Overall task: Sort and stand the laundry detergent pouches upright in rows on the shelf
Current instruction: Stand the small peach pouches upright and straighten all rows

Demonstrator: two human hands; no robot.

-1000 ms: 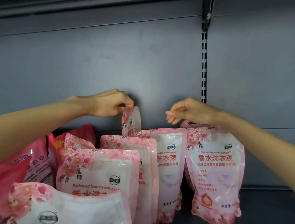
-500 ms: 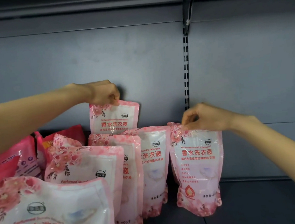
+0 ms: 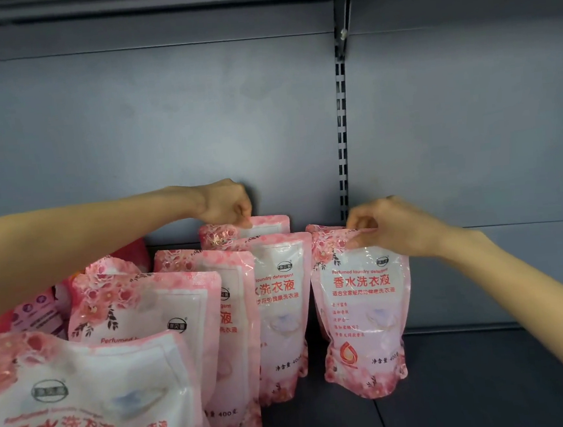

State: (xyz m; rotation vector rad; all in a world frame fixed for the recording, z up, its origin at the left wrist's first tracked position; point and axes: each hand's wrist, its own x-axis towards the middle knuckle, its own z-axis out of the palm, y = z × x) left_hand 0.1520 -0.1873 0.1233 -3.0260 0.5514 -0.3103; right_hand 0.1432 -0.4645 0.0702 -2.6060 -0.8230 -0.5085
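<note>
at the left of the shelf (image 3: 459,388), pink pouches (image 3: 145,310) are crowding in a row. the left hand (image 3: 226,202) is pinching the rearmost pouch (image 3: 267,224) by its top; released crooked, it could be slumping behind its neighbours. the right hand (image 3: 388,226) is pinching the standalone pouch (image 3: 363,311) by its top edge, and that one risks toppling forward.

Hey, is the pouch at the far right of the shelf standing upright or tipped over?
Upright. The rightmost pouch stands on its base on the shelf, with its label facing forward and its text level.
</note>
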